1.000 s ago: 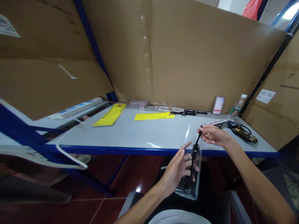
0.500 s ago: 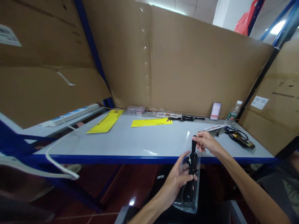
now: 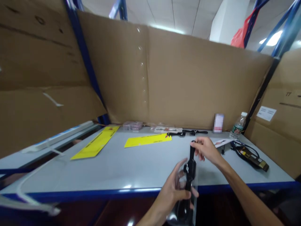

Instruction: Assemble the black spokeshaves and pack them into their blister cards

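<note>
A black long-handled tool (image 3: 190,168) stands nearly upright over the table's front edge, its lower part in a clear plastic sleeve (image 3: 194,204). Around the sleeve and the tool's lower part my left hand (image 3: 175,188) is wrapped, thumb in front. The fingertips of my right hand (image 3: 204,149) pinch the tool's top end. A coiled dark part, blurred, shows at the bottom of the sleeve. Two yellow cards (image 3: 96,142) lie on the grey table (image 3: 98,175), and further black tools (image 3: 178,134) lie by the back panel.
At the right are a bottle (image 3: 238,125), a phone-like object (image 3: 218,123), a white card (image 3: 221,142) and a dark packaged item with a cable (image 3: 251,158). Small clear boxes (image 3: 133,126) sit at the back. A power strip (image 3: 63,135) and white cable are at left.
The view has tilted upward, so the table looks nearer. The tool stands a little further out of the sleeve, both hands keeping their hold.
</note>
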`<state>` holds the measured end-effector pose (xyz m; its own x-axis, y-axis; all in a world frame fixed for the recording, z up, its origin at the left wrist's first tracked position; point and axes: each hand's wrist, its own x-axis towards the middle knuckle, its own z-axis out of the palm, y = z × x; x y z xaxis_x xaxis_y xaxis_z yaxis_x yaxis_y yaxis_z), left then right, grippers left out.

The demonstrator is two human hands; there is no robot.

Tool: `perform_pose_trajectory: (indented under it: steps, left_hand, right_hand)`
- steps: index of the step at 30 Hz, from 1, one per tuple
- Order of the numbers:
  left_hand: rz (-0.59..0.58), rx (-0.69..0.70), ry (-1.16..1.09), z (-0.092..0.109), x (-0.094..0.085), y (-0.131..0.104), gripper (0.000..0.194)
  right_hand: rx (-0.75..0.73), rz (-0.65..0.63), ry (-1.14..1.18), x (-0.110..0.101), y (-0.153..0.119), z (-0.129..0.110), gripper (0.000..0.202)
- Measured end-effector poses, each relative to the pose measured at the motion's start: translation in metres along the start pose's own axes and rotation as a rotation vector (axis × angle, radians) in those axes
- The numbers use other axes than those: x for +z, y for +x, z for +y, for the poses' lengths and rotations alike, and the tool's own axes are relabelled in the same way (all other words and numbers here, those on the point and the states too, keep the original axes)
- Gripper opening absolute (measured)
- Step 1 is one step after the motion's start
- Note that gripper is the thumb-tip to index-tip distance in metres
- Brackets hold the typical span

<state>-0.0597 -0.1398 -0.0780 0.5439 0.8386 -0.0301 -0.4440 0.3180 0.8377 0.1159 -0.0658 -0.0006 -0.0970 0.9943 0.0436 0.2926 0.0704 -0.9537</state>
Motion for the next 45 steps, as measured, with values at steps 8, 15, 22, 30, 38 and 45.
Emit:
perform_pose_trajectory:
  steps: [8,15,22,30,38,45]
  left_hand:
    - [0.028,-0.085,0.068,0.050,-0.017,0.029,0.102]
    - [-0.195,-0.289,0.190,0.096,-0.062,0.072,0.099]
    - [-0.286,-0.387,0.185,0.100,-0.085,0.108,0.101]
    - [-0.236,-0.356,0.143,0.088,-0.073,0.107,0.094]
    - [-0.215,-0.362,0.039,0.076,-0.072,0.104,0.077]
    - [-0.062,-0.319,-0.009,0.072,-0.073,0.102,0.072]
  right_hand:
    - [-0.008,-0.064,0.090,-0.004,0.049,-0.004,0.037]
    - [0.130,-0.133,0.138,-0.019,0.093,0.009,0.035]
    - [0.197,-0.120,0.085,-0.023,0.105,0.021,0.035]
    - [0.269,-0.090,0.170,-0.016,0.108,0.036,0.034]
    - [0.207,0.016,0.261,-0.028,0.095,0.020,0.040]
    - [-0.294,0.722,-0.018,-0.073,0.052,-0.047,0.030]
